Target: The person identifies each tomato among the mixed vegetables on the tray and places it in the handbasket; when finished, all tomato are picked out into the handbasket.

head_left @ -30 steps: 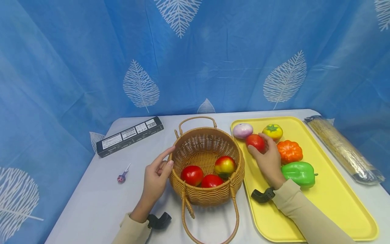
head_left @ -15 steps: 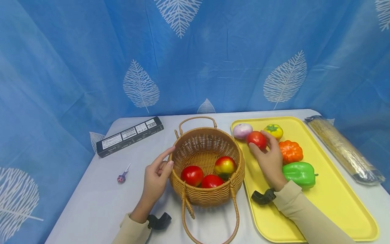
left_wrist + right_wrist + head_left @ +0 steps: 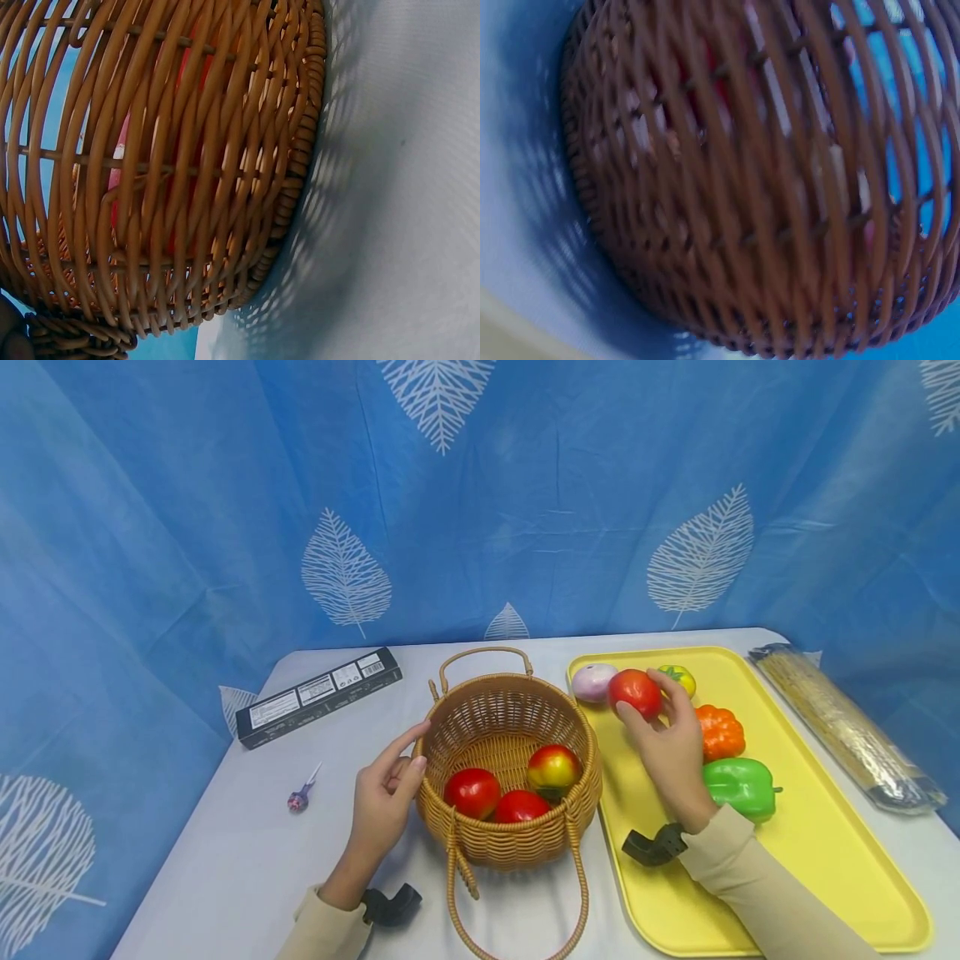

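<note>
A round wicker basket (image 3: 510, 852) stands mid-table with two red fruits, one of them a red fruit (image 3: 472, 792), and a red-yellow fruit (image 3: 554, 768) inside. My left hand (image 3: 382, 797) touches its left rim with the index fingertip and thumb, index finger extended. My right hand (image 3: 670, 752) pinches a red tomato (image 3: 635, 693) between thumb and fingers above the yellow tray (image 3: 817, 893). The left wrist view shows the basket's woven side (image 3: 172, 165) close up, red showing through its gaps; the right wrist view shows the weave (image 3: 765, 180), slightly blurred. Neither wrist view shows the tomato.
On the tray lie a purple onion (image 3: 592, 682), a yellow tomato-like vegetable (image 3: 681, 678), an orange pumpkin (image 3: 722, 733) and a green pepper (image 3: 742, 787). A pasta packet (image 3: 847, 727) lies right of it. Left are a black box (image 3: 318, 697) and a lollipop (image 3: 298, 800). One basket handle (image 3: 517, 956) hangs forward.
My right hand has lifted the red tomato up from among the vegetables on the tray; it now overlaps the onion's edge in the head view. My left hand has stayed at the basket rim.
</note>
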Demonstrator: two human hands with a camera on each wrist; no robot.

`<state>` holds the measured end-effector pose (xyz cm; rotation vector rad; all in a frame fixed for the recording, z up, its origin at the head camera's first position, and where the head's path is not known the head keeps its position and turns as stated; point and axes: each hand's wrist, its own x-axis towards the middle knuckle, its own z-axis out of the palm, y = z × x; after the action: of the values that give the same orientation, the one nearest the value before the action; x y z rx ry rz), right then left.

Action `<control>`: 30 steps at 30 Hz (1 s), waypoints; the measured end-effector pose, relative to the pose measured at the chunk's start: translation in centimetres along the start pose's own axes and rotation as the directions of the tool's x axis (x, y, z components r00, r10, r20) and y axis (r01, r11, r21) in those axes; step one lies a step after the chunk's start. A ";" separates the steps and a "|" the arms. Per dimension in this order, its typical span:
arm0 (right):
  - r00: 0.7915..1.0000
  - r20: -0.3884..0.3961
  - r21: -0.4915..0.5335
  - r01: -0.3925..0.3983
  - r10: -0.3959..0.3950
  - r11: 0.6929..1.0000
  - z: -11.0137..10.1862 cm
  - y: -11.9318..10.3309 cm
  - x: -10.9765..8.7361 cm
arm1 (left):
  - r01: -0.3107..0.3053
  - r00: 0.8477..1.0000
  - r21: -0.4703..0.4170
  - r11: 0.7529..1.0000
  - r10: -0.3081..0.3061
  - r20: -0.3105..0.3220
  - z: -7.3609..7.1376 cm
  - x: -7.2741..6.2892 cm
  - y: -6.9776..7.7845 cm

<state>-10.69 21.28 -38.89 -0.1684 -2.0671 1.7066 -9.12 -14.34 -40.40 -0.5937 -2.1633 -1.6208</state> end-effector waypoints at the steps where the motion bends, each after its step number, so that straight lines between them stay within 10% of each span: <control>1: 1.000 0.004 0.006 0.002 -0.002 1.000 0.0 -0.1 0.0 | 0.002 1.000 -0.001 1.000 -0.002 0.000 0.0 0.0 -0.1; 30: 0.975 0.117 0.194 0.164 -0.189 0.967 0.9 -6.3 -3.0 | 0.011 1.000 -0.006 1.000 -0.011 0.000 0.0 -0.1 -0.2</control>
<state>-7.20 17.95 -33.77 0.1894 -1.9376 1.8272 -9.16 -14.43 -40.60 -0.5844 -2.1656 -1.6333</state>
